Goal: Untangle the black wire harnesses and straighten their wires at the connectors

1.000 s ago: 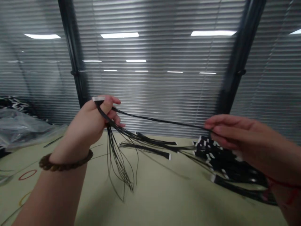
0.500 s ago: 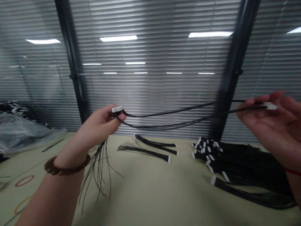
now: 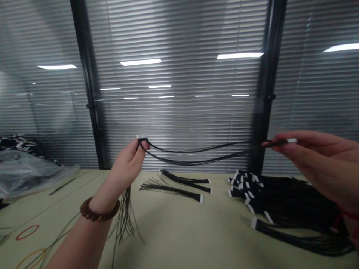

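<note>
A black wire harness [image 3: 185, 163] stretches between my hands in a shallow sag, its wires split into two strands. My left hand [image 3: 129, 162] pinches it just below a white connector [image 3: 142, 137]. Loose black wires [image 3: 126, 213] dangle beneath that hand with their free ends spread. At the other end, my right hand [image 3: 314, 158] grips the wires between thumb and fingers, beside a small white connector [image 3: 292, 141]. Both hands are raised above the table.
Several more harnesses [image 3: 179, 191] lie mid-table. A big pile of black harnesses with white connectors [image 3: 291, 201] sits at right. Left are a plastic bag [image 3: 33, 170], a red ring [image 3: 27, 232] and a yellow loop [image 3: 32, 257]. A blind-covered glass wall [image 3: 182, 119] stands behind the table.
My right hand has turned over and moved left and down, its fingers closing on the wires near the connector. My left hand keeps its hold; the view has tilted slightly up.
</note>
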### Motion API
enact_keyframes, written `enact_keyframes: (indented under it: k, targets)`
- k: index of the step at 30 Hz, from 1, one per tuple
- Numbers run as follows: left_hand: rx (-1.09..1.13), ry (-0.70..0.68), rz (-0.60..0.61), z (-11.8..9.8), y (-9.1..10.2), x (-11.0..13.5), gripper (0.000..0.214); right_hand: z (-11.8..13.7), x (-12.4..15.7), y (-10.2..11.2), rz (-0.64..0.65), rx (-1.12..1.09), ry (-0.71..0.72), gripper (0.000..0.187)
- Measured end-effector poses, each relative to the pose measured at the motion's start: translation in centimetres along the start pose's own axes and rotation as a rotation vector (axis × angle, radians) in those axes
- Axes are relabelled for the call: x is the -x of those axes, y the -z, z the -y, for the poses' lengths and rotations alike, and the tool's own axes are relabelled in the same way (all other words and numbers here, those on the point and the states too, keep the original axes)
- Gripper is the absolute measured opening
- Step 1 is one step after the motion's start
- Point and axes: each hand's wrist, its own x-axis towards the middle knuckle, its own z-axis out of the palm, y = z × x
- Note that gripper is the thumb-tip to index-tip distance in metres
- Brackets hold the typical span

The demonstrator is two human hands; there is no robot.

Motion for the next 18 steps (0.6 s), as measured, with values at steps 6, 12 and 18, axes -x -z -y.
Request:
enact_keyframes:
  k: [6, 12, 18]
  targets:
    - [-0.12, -0.072, 0.017, -1.8, 0.0, 0.8, 0.027, 0.2, 0.0, -0.2, 0.089, 0.117, 0.053, 0.03]
    - [0.036, -0.227, 0.275, -5.9, -1.7, 3.3, 0.026, 2.3, 3.2, -3.9, 0.439, 0.084, 0.121, 0.02]
    - [0.315, -0.352, 0.493, -9.0, -2.9, 5.4, 0.02, 3.1, 6.2, -7.3, 0.694, -0.154, 0.027, 0.028]
